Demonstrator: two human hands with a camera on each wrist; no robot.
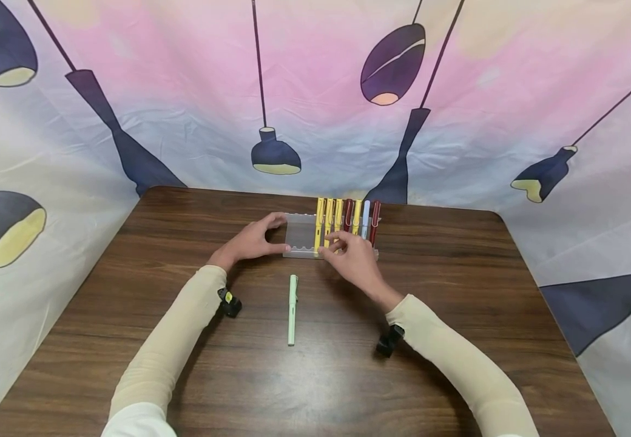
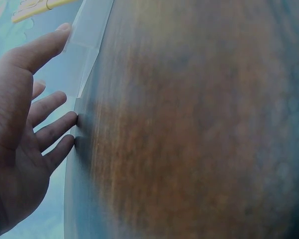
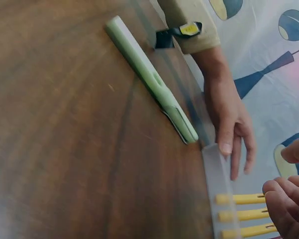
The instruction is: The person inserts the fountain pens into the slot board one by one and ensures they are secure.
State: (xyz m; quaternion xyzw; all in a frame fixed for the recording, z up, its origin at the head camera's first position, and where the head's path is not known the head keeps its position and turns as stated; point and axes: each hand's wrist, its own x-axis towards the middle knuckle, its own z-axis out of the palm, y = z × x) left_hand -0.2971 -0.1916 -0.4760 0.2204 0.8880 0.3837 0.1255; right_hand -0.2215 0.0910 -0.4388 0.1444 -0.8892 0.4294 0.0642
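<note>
A clear plastic pen rack point(image 1: 300, 233) lies near the table's far edge, its left part bare. Several pens stand side by side in its right part: yellow pens point(image 1: 320, 221), dark red pens point(image 1: 375, 221) and a light blue pen point(image 1: 366, 218). At the rack's left end is my left hand point(image 1: 250, 240), thumb at the front corner and fingers toward the back. My right hand point(image 1: 352, 258) hovers over the pens' lower ends; the right wrist view shows its thumb and fingers apart, nothing between them. A pale green pen point(image 1: 292, 309) lies on the table before the rack.
The brown wooden table point(image 1: 157, 243) ends just behind the rack. A hanging cloth printed with lamps point(image 1: 326, 91) rises behind it and along both sides. Each wrist carries a small black camera point(image 1: 230, 303).
</note>
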